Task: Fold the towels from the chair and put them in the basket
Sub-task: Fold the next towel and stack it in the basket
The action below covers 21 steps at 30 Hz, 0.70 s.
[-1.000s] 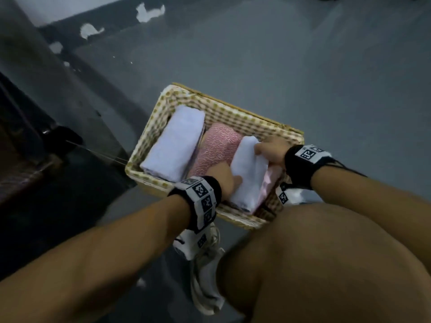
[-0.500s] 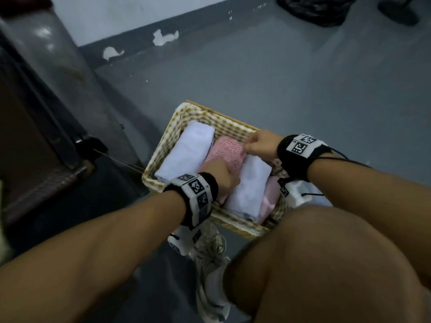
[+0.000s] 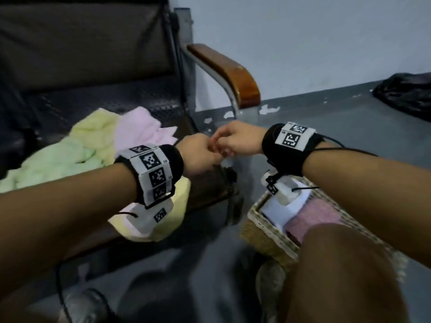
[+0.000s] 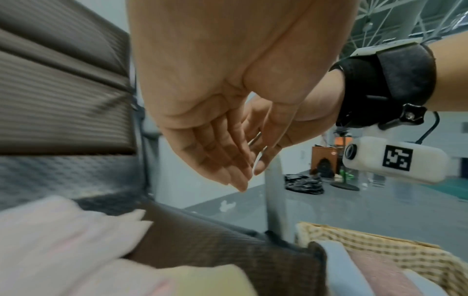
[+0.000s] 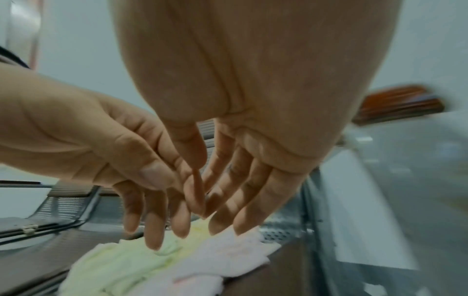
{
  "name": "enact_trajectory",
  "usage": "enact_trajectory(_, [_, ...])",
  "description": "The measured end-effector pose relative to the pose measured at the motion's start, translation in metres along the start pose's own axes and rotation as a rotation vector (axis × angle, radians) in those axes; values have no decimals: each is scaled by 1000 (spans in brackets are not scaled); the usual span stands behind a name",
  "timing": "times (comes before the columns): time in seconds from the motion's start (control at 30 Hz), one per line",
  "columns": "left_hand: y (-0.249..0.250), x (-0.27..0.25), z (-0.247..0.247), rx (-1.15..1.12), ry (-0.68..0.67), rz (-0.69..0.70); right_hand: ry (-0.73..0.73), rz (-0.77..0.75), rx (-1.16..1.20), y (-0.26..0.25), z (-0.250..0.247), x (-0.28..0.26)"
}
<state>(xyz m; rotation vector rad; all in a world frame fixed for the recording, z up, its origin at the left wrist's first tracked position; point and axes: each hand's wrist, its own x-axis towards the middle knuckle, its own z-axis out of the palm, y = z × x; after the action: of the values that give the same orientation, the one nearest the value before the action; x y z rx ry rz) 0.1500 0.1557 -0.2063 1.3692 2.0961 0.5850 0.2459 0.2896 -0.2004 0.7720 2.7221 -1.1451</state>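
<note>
Head view: the basket with folded towels sits nearest; above the chair's edge the left hand and right hand touch, fingers relaxed, holding nothing; unfolded towels lie beyond.

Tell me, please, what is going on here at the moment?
A person is working through a towel-folding job. Right now both hands are empty: the left hand and right hand meet in the air, fingers loose, between the chair and the basket. Several folded towels, white and pink, already lie in the basket on the floor. A loose heap of green, yellow and pink towels still waits unfolded on the chair seat.
</note>
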Motion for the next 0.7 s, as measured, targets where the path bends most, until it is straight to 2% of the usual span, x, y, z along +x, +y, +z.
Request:
enact_trajectory(0.13, [-57, -44, -57, 15, 124, -93, -57, -121, 7, -85, 40, 38])
enact_trajectory(0.23, [-106, -64, -70, 17, 192, -184, -130, -137, -41, -117, 70, 64])
enact_trajectory(0.37, [-160, -64, -63, 194, 165, -338, -133, -178, -330, -111, 108, 96])
enact_trajectory(0.5, [-196, -51, -37, 209, 84, -474, -239, -85, -448, -82, 136, 117])
enact_trajectory(0.57, [-204, -45, -22, 202, 73, -507, -186, -89, -466, -71, 144, 129])
enact_trajectory(0.63, [-207, -39, -14, 208, 132, -516, -117, -46, -403, -65, 147, 143])
enact_trajectory(0.7, [-208, -34, -16, 187, 194, -511, -132, 19, -366, -67, 149, 151])
